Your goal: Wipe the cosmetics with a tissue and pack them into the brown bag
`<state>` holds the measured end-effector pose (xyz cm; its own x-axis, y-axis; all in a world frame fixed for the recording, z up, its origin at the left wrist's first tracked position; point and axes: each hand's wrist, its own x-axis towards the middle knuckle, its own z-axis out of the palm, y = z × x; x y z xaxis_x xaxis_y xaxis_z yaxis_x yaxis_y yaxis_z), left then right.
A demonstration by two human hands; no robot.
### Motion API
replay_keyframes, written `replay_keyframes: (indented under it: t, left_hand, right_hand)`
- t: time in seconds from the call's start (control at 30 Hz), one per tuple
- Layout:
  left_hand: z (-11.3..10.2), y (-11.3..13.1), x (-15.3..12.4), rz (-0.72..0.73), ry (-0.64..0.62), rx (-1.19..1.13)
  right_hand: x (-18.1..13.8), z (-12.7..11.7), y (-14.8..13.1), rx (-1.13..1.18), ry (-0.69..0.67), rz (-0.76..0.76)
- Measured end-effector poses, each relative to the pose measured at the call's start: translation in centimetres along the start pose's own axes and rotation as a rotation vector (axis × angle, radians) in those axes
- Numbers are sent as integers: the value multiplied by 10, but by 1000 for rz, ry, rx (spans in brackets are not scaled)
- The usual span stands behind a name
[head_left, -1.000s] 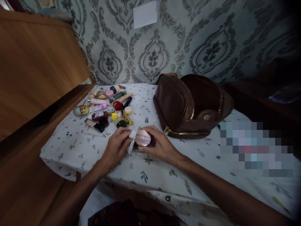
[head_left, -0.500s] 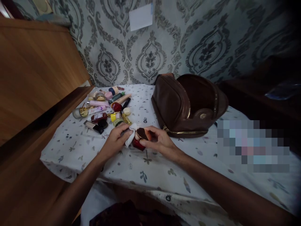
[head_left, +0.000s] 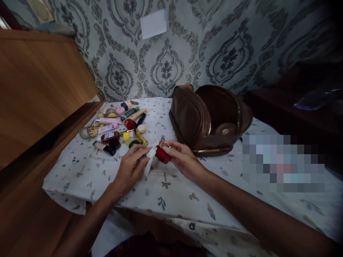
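Between the fingers of my left hand point(head_left: 133, 163) is a folded white wipe point(head_left: 150, 157), pinched beside a small red bottle. My right hand point(head_left: 184, 159) is closed around that red bottle point(head_left: 163, 155), which has a brownish-gold cap partly covered by my fingers. The wipe's edge is at the bottle's left side; whether it touches the glass I cannot tell. Just beyond my left hand lies a spread of cosmetics, among them a dark red bottle point(head_left: 110, 137), a purple-and-white tube point(head_left: 108, 127) and a black-capped bottle point(head_left: 104, 147).
A brown leather bag point(head_left: 198, 121) stands unzipped behind my right hand. The table wears a white printed cloth point(head_left: 150, 192). On the left rises a wooden panel point(head_left: 45, 67); a patterned wall point(head_left: 166, 67) is at the back. A blurred-out patch point(head_left: 281, 164) covers something at right.
My right hand has turned the red bottle, so its cap now faces away and more of its red body shows. The view has shifted slightly.
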<state>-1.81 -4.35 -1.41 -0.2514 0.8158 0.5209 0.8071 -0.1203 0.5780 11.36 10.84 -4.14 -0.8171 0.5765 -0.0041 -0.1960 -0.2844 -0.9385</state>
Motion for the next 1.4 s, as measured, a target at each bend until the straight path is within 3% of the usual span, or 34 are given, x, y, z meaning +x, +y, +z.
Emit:
replay_keyframes:
  t: [0.27,0.37,0.53,0.7,0.87,1.23,1.4]
  left_hand:
    - [-4,8,8,-13,-36,17]
    - [-4,9,8,9,-21,71]
    - [1,9,4,142,54,236]
    - [7,13,-3,283,42,416]
    - [11,13,-10,341,46,417]
    - [3,6,-2,78,170,94]
    - [4,-1,2,-96,176,-101]
  right_hand:
    - [2,-6,11,-102,-35,-36]
    - [1,-4,9,-46,-109,-19]
    - [-3,-1,7,-34,-87,-19]
    - [-3,-4,8,-33,-74,-16]
    - [-2,-2,5,2,-57,-13]
    - [-6,2,-1,10,-134,23]
    - [-7,4,-2,145,-187,3]
